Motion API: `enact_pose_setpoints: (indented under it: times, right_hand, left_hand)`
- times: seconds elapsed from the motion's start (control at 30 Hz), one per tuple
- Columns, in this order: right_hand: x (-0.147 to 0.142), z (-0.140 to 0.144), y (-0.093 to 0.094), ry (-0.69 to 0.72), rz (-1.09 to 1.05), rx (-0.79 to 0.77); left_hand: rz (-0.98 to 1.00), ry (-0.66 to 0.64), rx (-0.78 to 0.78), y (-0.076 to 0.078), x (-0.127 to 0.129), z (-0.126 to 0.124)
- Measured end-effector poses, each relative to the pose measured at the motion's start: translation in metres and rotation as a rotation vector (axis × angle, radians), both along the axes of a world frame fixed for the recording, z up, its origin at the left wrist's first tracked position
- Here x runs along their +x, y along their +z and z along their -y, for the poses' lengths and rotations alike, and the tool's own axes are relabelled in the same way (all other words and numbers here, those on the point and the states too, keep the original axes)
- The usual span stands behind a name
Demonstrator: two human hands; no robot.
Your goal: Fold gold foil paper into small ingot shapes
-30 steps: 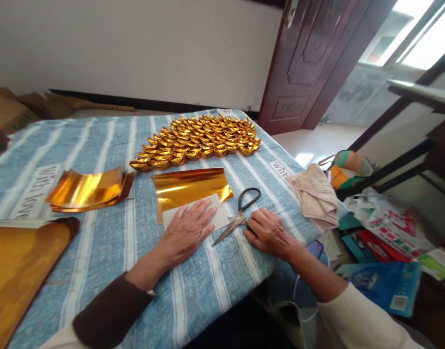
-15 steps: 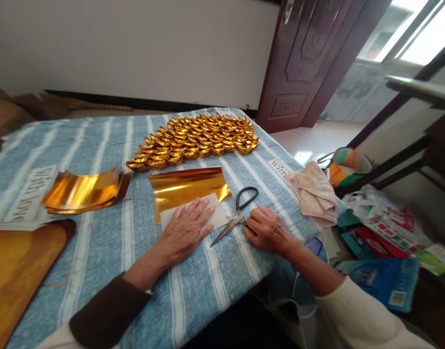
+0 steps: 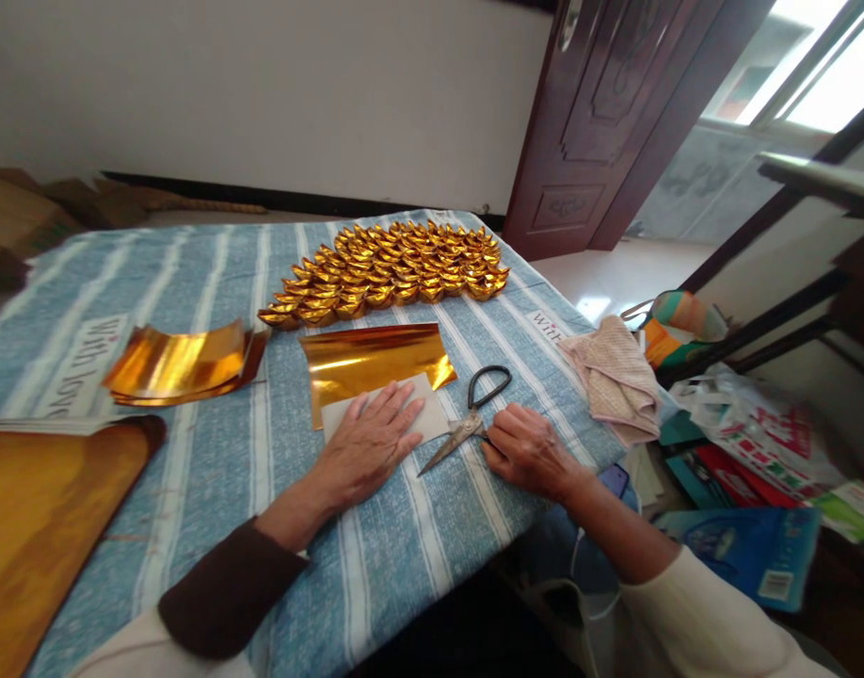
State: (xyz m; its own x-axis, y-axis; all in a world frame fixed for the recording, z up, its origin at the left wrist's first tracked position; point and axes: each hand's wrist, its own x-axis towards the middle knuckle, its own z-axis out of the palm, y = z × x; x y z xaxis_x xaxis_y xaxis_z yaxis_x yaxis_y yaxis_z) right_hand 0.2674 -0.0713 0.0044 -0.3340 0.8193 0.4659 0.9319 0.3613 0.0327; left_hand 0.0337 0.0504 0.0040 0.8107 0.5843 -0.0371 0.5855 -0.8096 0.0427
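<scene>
Layout, left to right?

Shiny golden foil sheet [image 3: 379, 360], then a pale paper rectangle [image 3: 432, 412] overlapping it, left hand [image 3: 365, 443] flat on top: firm pressure should prevent slipping. Black-looped metal scissors [image 3: 467, 429] sit at the paper's right edge, right hand [image 3: 527, 450] curled round the nearer handle, apparently.

Pointing?

Long axis diagonal, tip near-left, black loop far-right.

The tablecloth [image 3: 213, 471] is striped in white on blue; the foil sheet [image 3: 376, 360] is coloured gold, the scissors [image 3: 467, 428] are black-handled, the door [image 3: 577, 122] reddish brown.
</scene>
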Motion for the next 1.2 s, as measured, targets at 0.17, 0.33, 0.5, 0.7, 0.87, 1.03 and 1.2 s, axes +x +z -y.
enact_pose_setpoints:
  times: [0.17, 0.33, 0.5, 0.7, 0.87, 1.03, 1.2]
  right_hand:
    - [0.0, 0.006, 0.002, -0.006, -0.004, 0.001]
    - [0.001, 0.012, 0.002, -0.011, -0.03, -0.026]
    - [-0.002, 0.01, 0.004, 0.003, -0.082, -0.046]
    - [-0.01, 0.003, 0.003, 0.026, -0.094, -0.048]
    - [-0.012, 0.006, 0.0, 0.037, -0.089, -0.048]
    - [-0.01, 0.017, 0.0, 0.039, -0.105, -0.068]
    - [-0.012, 0.013, 0.001, 0.047, -0.123, -0.064]
  left_hand:
    - [0.029, -0.018, -0.001, -0.003, -0.001, -0.001]
    - [0.038, -0.015, -0.025, -0.004, -0.001, 0.0]
    - [0.05, -0.007, -0.067, -0.003, -0.003, 0.003]
    - [0.062, -0.009, -0.077, -0.004, -0.005, 0.006]
    - [0.05, -0.002, -0.11, -0.002, -0.005, 0.006]
    - [0.075, -0.008, -0.122, -0.004, -0.005, 0.006]
    - [0.089, -0.012, -0.122, -0.007, -0.006, 0.005]
